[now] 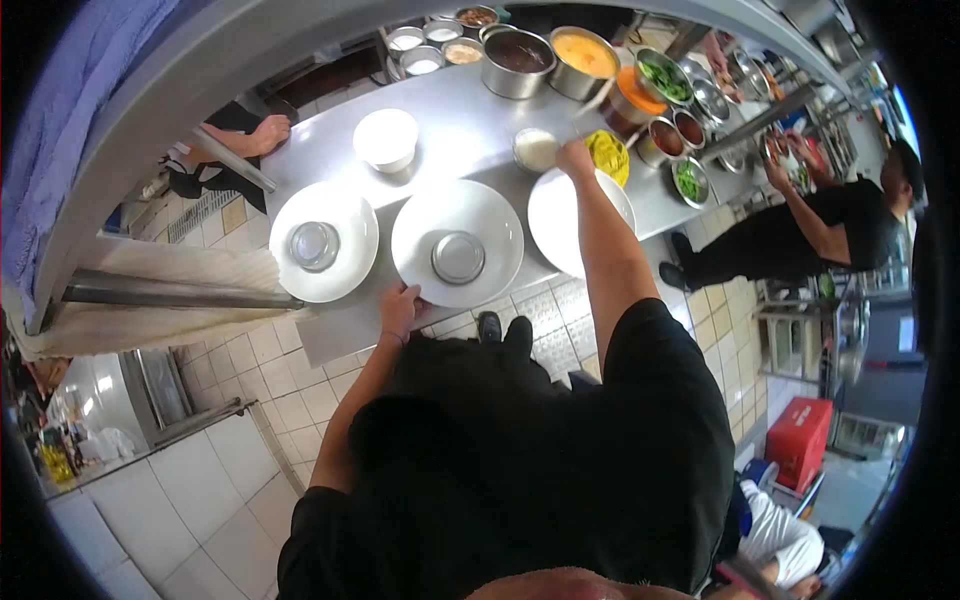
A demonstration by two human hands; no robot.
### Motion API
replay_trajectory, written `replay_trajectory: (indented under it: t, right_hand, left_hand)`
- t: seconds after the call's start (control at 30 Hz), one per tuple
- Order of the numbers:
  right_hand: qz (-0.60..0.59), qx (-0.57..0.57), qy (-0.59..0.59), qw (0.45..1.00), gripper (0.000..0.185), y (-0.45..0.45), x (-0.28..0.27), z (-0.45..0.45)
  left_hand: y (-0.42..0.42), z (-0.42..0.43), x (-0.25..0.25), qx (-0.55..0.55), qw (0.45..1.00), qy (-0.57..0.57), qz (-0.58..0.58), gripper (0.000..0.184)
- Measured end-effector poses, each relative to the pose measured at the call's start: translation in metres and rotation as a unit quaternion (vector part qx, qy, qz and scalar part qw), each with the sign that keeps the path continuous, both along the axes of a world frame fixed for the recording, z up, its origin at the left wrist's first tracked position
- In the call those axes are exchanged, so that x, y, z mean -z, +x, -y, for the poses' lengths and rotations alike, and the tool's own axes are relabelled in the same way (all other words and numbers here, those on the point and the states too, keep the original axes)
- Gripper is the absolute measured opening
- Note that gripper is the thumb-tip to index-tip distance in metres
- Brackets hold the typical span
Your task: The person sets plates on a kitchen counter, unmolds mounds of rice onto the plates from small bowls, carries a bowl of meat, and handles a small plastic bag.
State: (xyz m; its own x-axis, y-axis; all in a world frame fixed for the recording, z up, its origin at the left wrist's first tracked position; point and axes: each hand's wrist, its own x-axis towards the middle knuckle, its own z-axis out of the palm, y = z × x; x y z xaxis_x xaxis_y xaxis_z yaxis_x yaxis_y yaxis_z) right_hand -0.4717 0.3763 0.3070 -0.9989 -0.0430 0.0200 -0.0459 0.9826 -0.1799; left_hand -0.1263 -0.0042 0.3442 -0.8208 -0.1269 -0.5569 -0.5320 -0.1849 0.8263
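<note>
Three white plates stand in a row along the steel counter's near edge. The left plate [345, 215] and the middle plate [480, 205] each carry a round metal ring or small dish, the left one [315, 246] and the middle one [459, 258]. My left hand [398, 310] is closed at the near-left rim of the middle plate. Above the right plate [550, 225], my right hand [574, 160] has its fingers drawn together beside a bowl of white sauce [536, 149] and a yellow container [607, 158]. What those fingers hold, if anything, is too small to tell. My forearm hides part of the right plate.
A stack of white bowls [385, 140] stands behind the plates. Pots of dark sauce [518, 50] and orange liquid [584, 54] line the back, with greens [665, 78] farther right. A co-worker [830, 225] stands at right; another person's hand [268, 134] is at left.
</note>
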Motion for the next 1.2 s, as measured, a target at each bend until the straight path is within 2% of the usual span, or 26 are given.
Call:
replay_trajectory:
  t: [0.03,0.07,0.1,0.17,0.3,0.4,0.5,0.6,0.7,0.73,0.8,0.87,0.93,0.97,1.03,1.07,1.1,1.13,1.17,1.2]
  right_hand:
    - [0.068,-0.086,0.103,0.989,0.031,-0.030,0.031,-0.014]
    - [0.127,-0.018,0.023,0.991,0.033,-0.025,-0.002,-0.002]
    - [0.127,0.033,-0.043,0.990,0.033,-0.026,-0.008,-0.003]
    - [0.077,-0.020,-0.063,0.995,0.032,-0.012,-0.035,0.003]
    - [0.150,0.082,-0.195,0.966,0.029,-0.013,-0.042,0.008]
    - [0.166,0.127,-0.340,0.917,0.024,-0.012,-0.048,0.017]
    - [0.252,0.132,-0.491,0.823,0.019,-0.017,-0.048,0.017]
    - [0.306,0.096,-0.372,0.871,0.019,-0.015,-0.055,0.024]
    - [0.313,0.123,-0.419,0.844,0.018,-0.009,-0.064,0.034]
    - [0.297,0.109,-0.457,0.832,0.016,-0.018,-0.042,0.033]
    - [0.174,-0.128,-0.434,0.875,0.015,-0.040,0.018,0.022]
    - [0.124,-0.223,-0.423,0.869,0.022,-0.027,0.009,0.012]
    - [0.050,-0.285,-0.281,0.915,0.030,-0.010,-0.015,0.035]
    - [-0.034,-0.348,-0.109,0.931,0.031,-0.008,-0.017,0.038]
    - [-0.074,-0.322,-0.103,0.938,0.031,0.023,-0.054,0.050]
    - [0.038,-0.181,-0.376,0.908,0.029,0.031,-0.046,0.053]
    - [0.112,-0.069,-0.531,0.837,0.025,0.043,-0.058,0.052]
    - [0.141,0.060,-0.674,0.722,0.021,0.056,-0.071,0.051]
    - [0.149,0.136,-0.726,0.657,0.016,0.082,-0.105,0.051]
    - [0.102,0.120,-0.713,0.684,0.011,0.106,-0.116,0.040]
  left_hand:
    - [0.000,-0.002,-0.004,-0.014,1.000,-0.010,0.014,0.025]
    - [0.001,0.000,0.005,-0.027,0.999,-0.004,0.027,0.024]
    - [0.001,0.000,0.003,-0.031,0.999,-0.005,0.025,0.024]
    - [0.005,0.002,-0.004,-0.035,0.999,-0.007,0.028,0.024]
    - [0.003,0.002,-0.002,-0.047,0.999,-0.006,0.015,0.021]
    - [0.002,0.004,0.004,-0.033,0.999,0.002,0.032,0.025]
    - [-0.002,0.003,-0.003,-0.041,0.998,0.007,0.038,0.024]
    - [-0.001,0.000,-0.012,-0.051,0.997,0.008,0.052,0.022]
    - [0.002,0.007,-0.014,-0.041,0.998,0.013,0.055,0.023]
    - [0.002,0.008,-0.013,-0.041,0.998,0.019,0.053,0.024]
    - [0.003,0.003,-0.014,-0.038,0.997,0.026,0.056,0.027]
    - [0.002,0.001,-0.022,-0.032,0.997,0.024,0.067,0.029]
    - [0.005,0.006,-0.009,-0.027,0.997,0.044,0.058,0.031]
    - [0.006,0.007,-0.004,-0.020,0.997,0.056,0.052,0.032]
    - [0.007,0.005,-0.009,-0.032,0.995,0.073,0.060,0.033]
    - [0.007,0.003,-0.010,-0.028,0.995,0.089,0.038,0.033]
    - [0.008,0.002,-0.010,-0.025,0.994,0.107,0.017,0.034]
    - [0.008,0.004,-0.010,-0.008,0.996,0.091,0.026,0.035]
    - [0.007,0.004,-0.010,0.005,0.997,0.073,0.030,0.036]
    - [0.010,0.002,-0.007,0.007,0.995,0.092,0.024,0.036]
